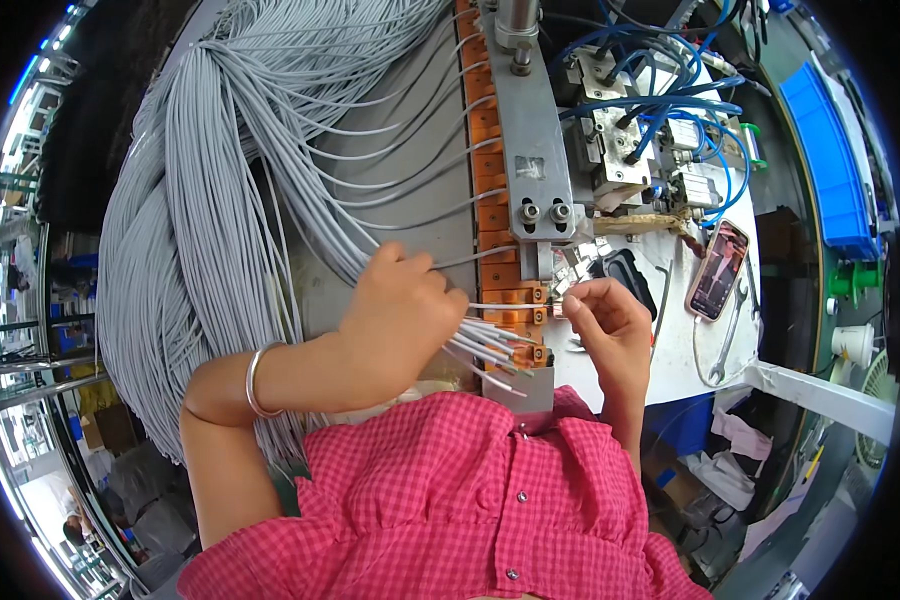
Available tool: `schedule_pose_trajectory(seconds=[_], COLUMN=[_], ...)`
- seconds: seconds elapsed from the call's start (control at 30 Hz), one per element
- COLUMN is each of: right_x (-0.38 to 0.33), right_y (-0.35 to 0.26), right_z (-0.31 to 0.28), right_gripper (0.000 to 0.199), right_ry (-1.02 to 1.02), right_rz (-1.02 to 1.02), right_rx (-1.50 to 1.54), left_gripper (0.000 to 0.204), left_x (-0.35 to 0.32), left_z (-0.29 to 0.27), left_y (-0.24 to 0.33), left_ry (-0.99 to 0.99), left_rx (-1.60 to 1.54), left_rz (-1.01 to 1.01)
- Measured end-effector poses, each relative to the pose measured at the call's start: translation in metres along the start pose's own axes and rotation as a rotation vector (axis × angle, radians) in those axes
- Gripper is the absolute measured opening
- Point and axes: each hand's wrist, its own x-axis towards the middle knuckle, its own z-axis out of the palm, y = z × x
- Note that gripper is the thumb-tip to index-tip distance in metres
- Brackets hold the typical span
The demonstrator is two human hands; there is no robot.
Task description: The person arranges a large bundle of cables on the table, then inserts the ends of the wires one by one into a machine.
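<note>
Mid-frame, the left hand (400, 312) closes round grey cables (484, 338); just right of centre, the right hand (615, 332) seems to pinch a single cable tip (550, 307) beside the orange blocks (495, 217); a slack left grip could let the grey cables splay and snag

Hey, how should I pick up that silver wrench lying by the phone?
Probably by the shank of the wrench, near its middle, from above with the right hand, pinching its two long sides. It lies on the white tabletop, its shank slim and straight; the phone sits close on its left, and a white cable curves near its lower end.
</note>
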Motion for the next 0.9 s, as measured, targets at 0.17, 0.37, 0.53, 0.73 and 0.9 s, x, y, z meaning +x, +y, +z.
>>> schedule_pose_trajectory(seconds=[0.17,0.37,0.53,0.73,0.9], right_x=[0.000,0.000,-0.001,-0.001,0.004], right_y=[-0.011,-0.010,-0.003,-0.006,0.004], right_z=[0.009,0.017,0.014,0.010,0.000], right_gripper=[0.009,0.008,0.008,0.008,0.009], right_ry=[-0.094,-0.084,0.025,-0.041,-0.406], right_rz=[-0.133,-0.133,-0.141,0.014,0.156], right_rx=[-0.118,-0.025,-0.024,0.198,0.484], left_gripper=[0.017,0.021,0.022,0.022,0.021], left_x=[0.007,0.008,0.010,0.012,0.013], left_z=[0.001,0.002,0.002,0.004,0.005], left_y=[0.006,0.009,0.006,0.007,0.005], left_ry=[0.169,0.232,0.227,0.286,0.298], left_rx=[-0.188,-0.234,-0.213,-0.250,-0.306], left_rz=[0.035,0.028,0.077,0.077,0.094])
